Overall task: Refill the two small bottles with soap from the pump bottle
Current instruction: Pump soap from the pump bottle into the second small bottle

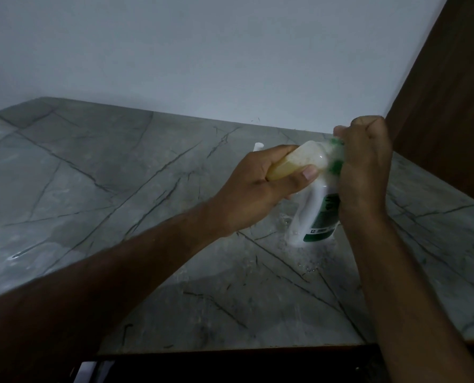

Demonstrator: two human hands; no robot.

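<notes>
Currently, head view, the only one: two bare forearms reach over a grey marble-look bench (98,172) w/ a pale wall behind and a brown panel at right. Left hand (260,186) has its grip clamped round a small bottle (299,161), tipped nearly on its side, mouth toward the right; yellowish soap shows in its lower part, approx. half full by the look of it. Right hand (364,167) is curled tight over the green pump head of the pump bottle (317,217), which stands upright on the bench, white w/ a green label, directly under the small bottle's mouth. Droplets and wet smears lie on the bench round its base. A white object (258,147) pokes up just behind the left hand; can't tell whether it's the 2nd small bottle. Judgement: one bottle is mid-fill, not capped; the other's state can't be read, so likely at least half the task remains.
</notes>
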